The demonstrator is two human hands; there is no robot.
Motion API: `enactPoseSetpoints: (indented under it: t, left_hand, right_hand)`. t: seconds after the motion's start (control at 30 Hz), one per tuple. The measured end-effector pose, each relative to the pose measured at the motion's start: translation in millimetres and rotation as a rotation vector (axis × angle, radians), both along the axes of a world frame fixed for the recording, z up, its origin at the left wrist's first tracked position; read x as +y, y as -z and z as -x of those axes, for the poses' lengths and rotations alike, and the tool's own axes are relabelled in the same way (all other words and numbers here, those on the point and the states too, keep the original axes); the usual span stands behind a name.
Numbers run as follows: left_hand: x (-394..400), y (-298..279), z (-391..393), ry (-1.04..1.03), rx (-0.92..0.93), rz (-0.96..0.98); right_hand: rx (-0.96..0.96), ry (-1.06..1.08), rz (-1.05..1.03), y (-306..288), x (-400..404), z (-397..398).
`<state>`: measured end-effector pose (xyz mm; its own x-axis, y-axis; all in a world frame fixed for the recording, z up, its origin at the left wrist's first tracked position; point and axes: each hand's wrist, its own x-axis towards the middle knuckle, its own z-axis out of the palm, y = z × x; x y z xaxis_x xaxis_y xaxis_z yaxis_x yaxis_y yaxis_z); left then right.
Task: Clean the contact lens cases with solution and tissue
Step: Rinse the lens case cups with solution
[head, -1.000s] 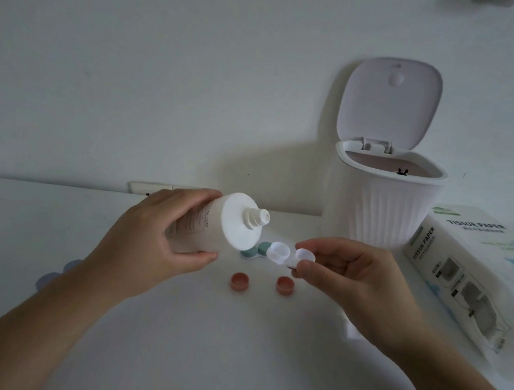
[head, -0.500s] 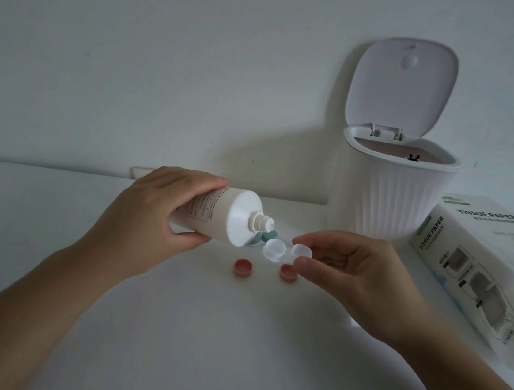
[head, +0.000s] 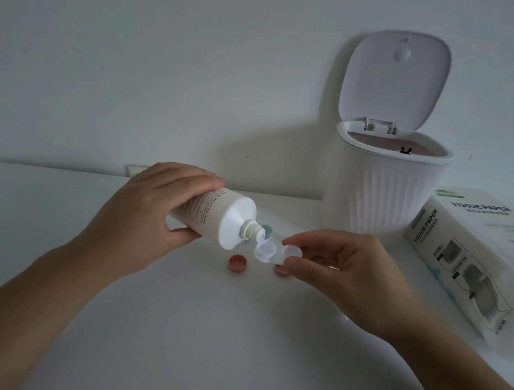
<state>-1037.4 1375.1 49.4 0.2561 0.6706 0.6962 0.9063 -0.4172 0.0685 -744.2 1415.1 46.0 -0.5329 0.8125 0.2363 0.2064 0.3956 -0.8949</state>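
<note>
My left hand (head: pixel 147 214) grips a white solution bottle (head: pixel 217 219), tipped so its open nozzle points down and right, just above the left well of a clear contact lens case (head: pixel 274 253). My right hand (head: pixel 345 275) pinches that case by its right well and holds it above the table. Two orange-pink caps lie on the table: one (head: pixel 237 263) below the bottle, the other (head: pixel 280 270) partly hidden under the case. A second case with green caps (head: pixel 267 231) shows behind the nozzle, mostly hidden.
A white ribbed bin (head: pixel 384 190) with its lid up stands at the back right. A tissue paper pack (head: pixel 478 261) lies at the right edge. The white table (head: pixel 201 333) meets the wall behind.
The bottle has tilted further down and its nozzle has come closer over the left well of the case. The right hand holds the case as before.
</note>
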Motion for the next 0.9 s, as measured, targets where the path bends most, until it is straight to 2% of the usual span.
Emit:
enactPoseSetpoints:
  t: [0.43,0.9]
  left_hand:
    - [1.1,-1.8,-3.4,-0.001,0.064,-0.035]
    - [2.6,-4.3,-3.5,-0.004,0.103,-0.102]
  right_hand:
    - [-0.069,0.014,-0.044,5.5,2.7,-0.3]
    - [-0.059,0.002,-0.056,8.7,5.0,-0.3]
